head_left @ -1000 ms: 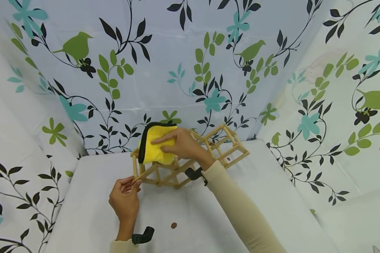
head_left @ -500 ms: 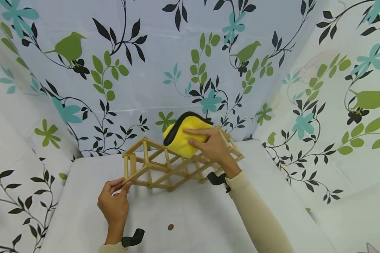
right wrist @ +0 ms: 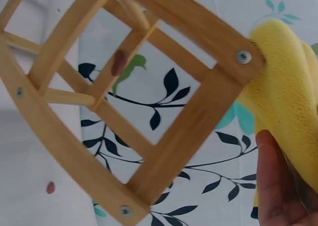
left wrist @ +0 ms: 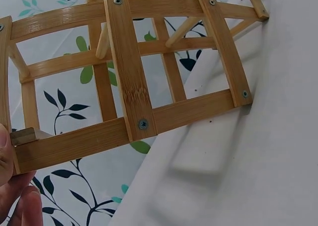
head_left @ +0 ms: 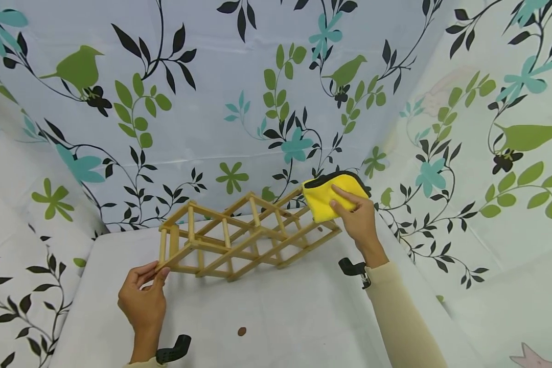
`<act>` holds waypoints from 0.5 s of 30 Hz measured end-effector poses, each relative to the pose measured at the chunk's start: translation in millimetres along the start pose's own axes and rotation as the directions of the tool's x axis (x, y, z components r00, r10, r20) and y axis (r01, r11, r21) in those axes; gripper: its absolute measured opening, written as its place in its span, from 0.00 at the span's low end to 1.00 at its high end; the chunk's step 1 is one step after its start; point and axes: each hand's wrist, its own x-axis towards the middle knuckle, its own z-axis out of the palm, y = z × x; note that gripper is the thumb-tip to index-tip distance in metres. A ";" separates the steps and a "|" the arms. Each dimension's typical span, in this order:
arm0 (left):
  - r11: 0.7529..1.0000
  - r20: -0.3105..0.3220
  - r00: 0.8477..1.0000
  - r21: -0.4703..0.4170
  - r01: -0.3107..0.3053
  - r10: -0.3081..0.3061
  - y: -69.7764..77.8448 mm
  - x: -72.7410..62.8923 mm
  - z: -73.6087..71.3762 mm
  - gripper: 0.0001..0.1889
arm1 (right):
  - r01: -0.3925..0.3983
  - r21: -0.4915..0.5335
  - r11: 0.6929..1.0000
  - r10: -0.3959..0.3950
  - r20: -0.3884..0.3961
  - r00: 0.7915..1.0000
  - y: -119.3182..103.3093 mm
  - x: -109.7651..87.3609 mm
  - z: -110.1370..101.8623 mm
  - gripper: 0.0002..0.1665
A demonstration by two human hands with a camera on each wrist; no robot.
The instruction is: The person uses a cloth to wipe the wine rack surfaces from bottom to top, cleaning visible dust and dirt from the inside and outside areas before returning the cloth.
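A folding wooden lattice rack [left wrist: 128, 77], made of crossed slats and round dowels with metal rivets, stretches across the middle of the head view. Its lower left corner is pinched between the thumb and fingers of my left hand [head_left: 142, 301]. At the opposite end, my right hand [head_left: 359, 220] holds a folded yellow cloth [head_left: 322, 202] with black edging. The cloth overlaps the rack's upper right end in the head view. Seen from the right wrist, the plush cloth [right wrist: 285, 87] lies right at a riveted corner, beside an end slat [right wrist: 184, 134].
A white-covered table [head_left: 280, 317] lies under the rack, with a small brown oval spot [head_left: 242, 331] near the front. Behind and at the sides hang white sheets [head_left: 202, 128] printed with birds, leaves and flowers. Black wrist devices sit on both wrists.
My right hand has carried the yellow cloth rightward along the rack, from its left end to its right end. My left hand keeps its pinch on the corner, shifting left in view.
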 end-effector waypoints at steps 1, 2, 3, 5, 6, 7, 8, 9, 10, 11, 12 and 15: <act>1.000 -0.002 1.000 0.005 0.002 -0.002 -0.8 0.6 -0.5 0.16 | -0.002 -0.001 1.000 0.002 -0.019 1.000 2.3 -1.6 -0.3 0.25; 1.000 -0.006 1.000 0.009 0.004 -0.004 -1.2 1.2 -1.1 0.16 | -0.003 0.005 1.000 0.003 -0.035 0.999 4.2 -2.9 -0.4 0.25; 1.000 -0.008 1.000 0.007 0.009 -0.009 -1.5 1.8 -1.7 0.16 | 0.000 0.010 1.000 0.000 -0.052 0.999 5.5 -3.7 -0.4 0.25; 1.000 -0.014 1.000 -0.006 0.021 -0.021 -1.9 3.6 -3.4 0.16 | 0.012 0.009 1.000 -0.012 -0.081 0.997 7.5 -4.9 -0.2 0.24; 0.999 -0.019 0.999 -0.016 0.030 -0.030 -2.5 4.5 -4.4 0.16 | 0.017 0.005 1.000 -0.016 -0.089 0.996 8.9 -5.3 0.0 0.24; 0.999 -0.023 0.999 -0.025 0.038 -0.039 -3.0 5.5 -5.7 0.16 | 0.019 -0.004 1.000 -0.019 -0.094 0.995 10.3 -5.8 0.1 0.23; 0.998 -0.025 0.998 -0.031 0.050 -0.050 -3.4 6.6 -7.3 0.16 | 0.018 -0.023 1.000 -0.020 -0.095 0.995 12.2 -6.5 0.1 0.23; 0.998 -0.026 0.998 -0.035 0.058 -0.059 -3.7 7.9 -9.0 0.16 | 0.015 -0.042 0.999 -0.018 -0.091 0.996 14.5 -7.1 -0.1 0.23; 0.998 -0.026 0.998 -0.027 0.060 -0.061 -3.6 9.2 -10.9 0.17 | 0.012 -0.061 0.998 -0.017 -0.081 0.997 17.0 -8.1 -0.2 0.23; 0.998 -0.022 0.998 -0.013 0.065 -0.066 -4.1 10.0 -13.0 0.17 | 0.006 -0.092 0.996 -0.013 -0.070 0.997 19.4 -9.3 -0.3 0.23; 0.998 -0.023 0.998 0.010 0.056 -0.055 -3.3 10.9 -15.0 0.17 | 0.005 -0.126 0.992 -0.013 -0.058 0.998 21.8 -10.2 -0.1 0.23; 0.993 0.006 1.000 0.113 -0.024 0.024 6.4 12.7 -18.2 0.21 | 0.019 -0.250 0.968 -0.027 -0.026 0.999 27.0 -10.9 0.1 0.23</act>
